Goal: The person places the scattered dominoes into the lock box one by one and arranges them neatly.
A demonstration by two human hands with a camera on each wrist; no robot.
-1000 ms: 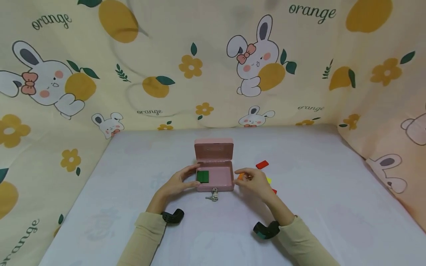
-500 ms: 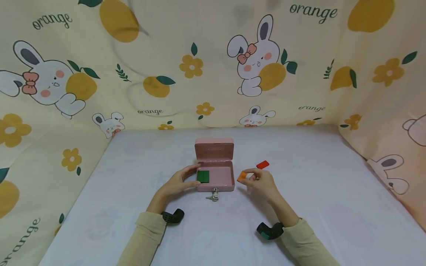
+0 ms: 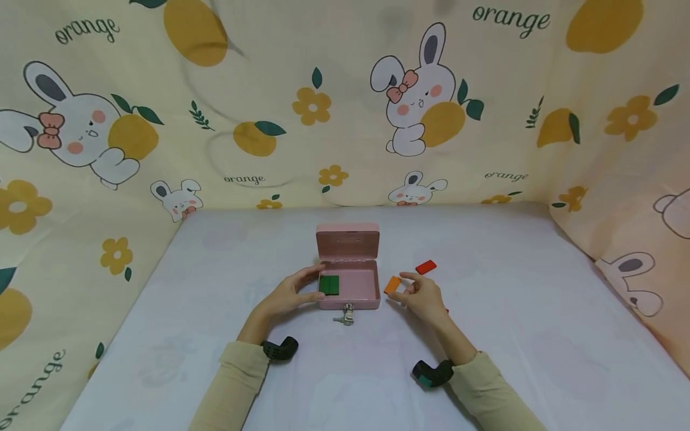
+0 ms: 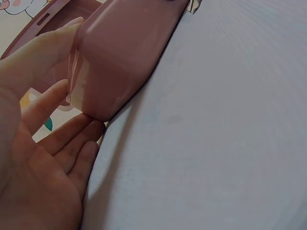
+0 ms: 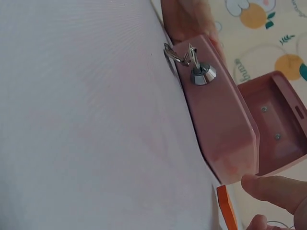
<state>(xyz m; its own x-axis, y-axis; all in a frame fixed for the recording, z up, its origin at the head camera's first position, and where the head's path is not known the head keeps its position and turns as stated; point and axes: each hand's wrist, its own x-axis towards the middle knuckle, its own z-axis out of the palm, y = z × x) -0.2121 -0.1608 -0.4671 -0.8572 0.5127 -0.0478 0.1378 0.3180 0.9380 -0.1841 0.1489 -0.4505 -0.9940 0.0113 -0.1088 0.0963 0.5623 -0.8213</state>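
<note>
A pink cash box (image 3: 356,304) stands on the table, its lid (image 3: 347,244) raised at the back. Two green blocks (image 3: 329,285) lie side by side at the left inside it. My left hand (image 3: 291,293) holds the box's left end, thumb at the front corner and a finger near the back. Just right of the box is an orange block (image 3: 392,285). My right hand (image 3: 424,297) is beside it, thumb and index finger spread. In the right wrist view, the visible fingertip (image 5: 249,182) is apart from the orange block (image 5: 228,208).
Keys (image 3: 345,320) hang from the lock at the box's front. A red block (image 3: 426,267) lies behind my right hand, and a sliver of another red piece (image 3: 447,310) shows past the wrist. A patterned cloth (image 3: 323,120) backs the white table (image 3: 242,239).
The orange block, partly covered by the right fingers before, now shows more fully, and those fingers have parted slightly from it. The yellow piece seen earlier is hidden. My left hand stays put.
</note>
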